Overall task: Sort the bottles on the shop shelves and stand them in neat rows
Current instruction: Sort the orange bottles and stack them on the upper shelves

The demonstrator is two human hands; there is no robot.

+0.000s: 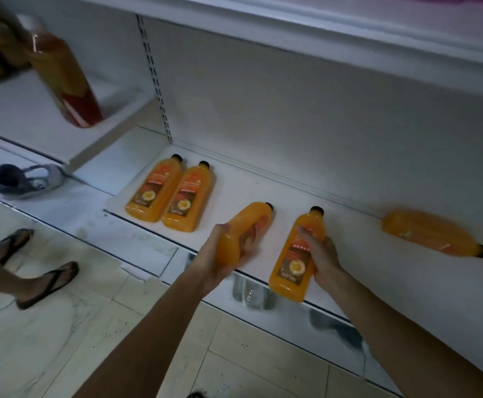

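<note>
Head view looks down on a white metal shop shelf [263, 193], its flat board smooth and matte, backed by a plain white panel with a slotted upright strip [154, 79] running down it. Another white shelf [320, 27] overhangs from above. Below the shelf edge the floor [62, 326] is pale glossy tile with faint grey veining and dark specks.

Two orange juice bottles [171, 195] stand side by side and touching at the back left of the board; they are flat-sided clear plastic with black caps and orange and brown labels. The left hand [220, 265] has its fingers wrapped around a third juice bottle [241, 234], held tilted just above the front of the shelf with its plain back facing up. The right hand [320, 254] grips a fourth juice bottle [296, 254] by its side, label outward, its base at the shelf's front edge. Further right, well apart, a fallen juice bottle [432, 234] lies on its side, blurred, cap pointing right.

At upper left, on a neighbouring higher shelf, a taller bottle of reddish liquid [62, 76] with a pale cap appears tilted and blurred. A grey sneaker [30, 180] lies on the lower ledge at left, and two feet in black flip-flops [39, 271] stand on the tile.
</note>
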